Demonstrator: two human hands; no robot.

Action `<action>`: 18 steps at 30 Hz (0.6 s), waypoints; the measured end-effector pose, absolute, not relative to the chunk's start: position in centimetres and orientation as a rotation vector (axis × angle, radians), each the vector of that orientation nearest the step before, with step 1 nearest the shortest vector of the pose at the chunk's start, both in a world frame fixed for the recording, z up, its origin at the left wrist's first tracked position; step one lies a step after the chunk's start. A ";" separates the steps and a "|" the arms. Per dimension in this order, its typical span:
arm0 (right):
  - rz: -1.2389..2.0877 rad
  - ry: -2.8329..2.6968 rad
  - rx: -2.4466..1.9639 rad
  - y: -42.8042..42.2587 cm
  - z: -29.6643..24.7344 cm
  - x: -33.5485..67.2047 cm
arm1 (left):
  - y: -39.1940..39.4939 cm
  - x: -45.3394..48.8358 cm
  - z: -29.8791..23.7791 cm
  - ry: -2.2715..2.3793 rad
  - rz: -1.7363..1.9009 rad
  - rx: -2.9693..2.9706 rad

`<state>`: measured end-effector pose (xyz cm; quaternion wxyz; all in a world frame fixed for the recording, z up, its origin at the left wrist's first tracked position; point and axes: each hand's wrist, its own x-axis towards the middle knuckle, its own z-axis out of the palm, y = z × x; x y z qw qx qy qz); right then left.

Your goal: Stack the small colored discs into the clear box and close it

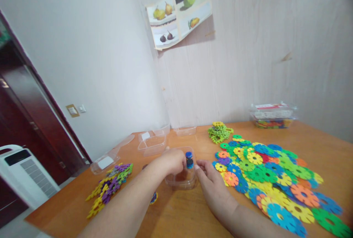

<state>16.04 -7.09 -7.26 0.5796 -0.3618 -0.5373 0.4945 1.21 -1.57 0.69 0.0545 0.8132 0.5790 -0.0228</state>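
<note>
From my remote seat I see a clear, round-cornered plastic tub [182, 185] between the left and right edges of the brown wooden tabletop [176, 216], presumably there to suit both hands. The left hand [175, 160] dips inside; its fingertips are hidden, so I cannot tell whether they clasp anything. The right hand [208, 177] sits at the tub's right wall, probably to steady it; whether it pinches the wall, I cannot tell. A small blue-topped column of round pieces [189, 160] stands upright near that wall, perhaps for compactness. Multicoloured notched plastic discs [259, 173] spread toward the tabletop's right edge, apparently leaving the tub working space.
</note>
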 end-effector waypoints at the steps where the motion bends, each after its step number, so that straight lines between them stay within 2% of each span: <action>1: 1.161 -1.252 -0.838 -7.1 -7.3 16.0 | -1.6 1.2 0.7 1.739 -0.076 2.483; 10: 1.166 -1.248 -0.890 -7.1 -6.9 16.1 | -1.5 0.4 0.8 1.719 -0.030 2.535; 14: 1.167 -1.242 -0.931 -7.1 -6.9 16.3 | -0.9 -2.6 1.2 1.783 0.328 2.393; 18: 1.160 -1.262 -0.960 -7.1 -6.9 16.4 | -1.2 -6.6 1.8 1.820 0.924 2.175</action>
